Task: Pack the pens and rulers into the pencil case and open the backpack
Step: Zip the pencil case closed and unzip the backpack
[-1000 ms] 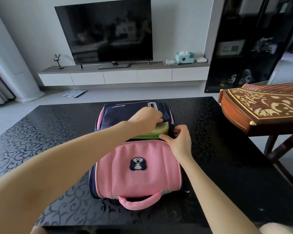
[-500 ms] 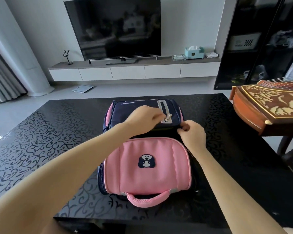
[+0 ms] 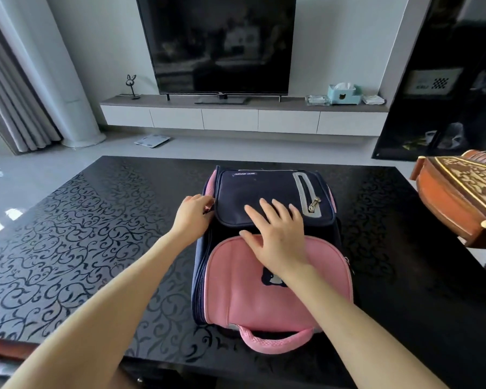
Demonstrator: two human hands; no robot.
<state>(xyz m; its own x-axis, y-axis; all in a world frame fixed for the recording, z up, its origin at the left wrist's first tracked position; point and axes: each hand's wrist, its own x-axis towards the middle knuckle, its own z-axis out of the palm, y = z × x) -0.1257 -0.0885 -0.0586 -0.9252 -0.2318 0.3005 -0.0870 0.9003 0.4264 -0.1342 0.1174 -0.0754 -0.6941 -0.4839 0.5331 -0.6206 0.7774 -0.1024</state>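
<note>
A pink and navy backpack (image 3: pixel 253 301) lies flat on the black patterned table (image 3: pixel 82 234), its pink handle (image 3: pixel 275 340) towards me. Its navy flap looks shut, and no pencil case, pens or rulers show. My left hand (image 3: pixel 192 213) is at the backpack's upper left edge, fingers curled and pinching what seems to be the zipper pull there. My right hand (image 3: pixel 278 237) lies flat with spread fingers across the navy flap and the top of the pink pocket.
A wooden zither-like instrument (image 3: pixel 460 197) stands on a frame off the table's right edge. Beyond the table are open floor with a bathroom scale (image 3: pixel 152 140), a TV cabinet (image 3: pixel 236 119) and a dark glass cabinet (image 3: pixel 446 80) at the right.
A green item that my left hand pushed into the backpack is out of sight and the opening has closed. My left hand moved to the bag's left edge; my right hand opened flat on top.
</note>
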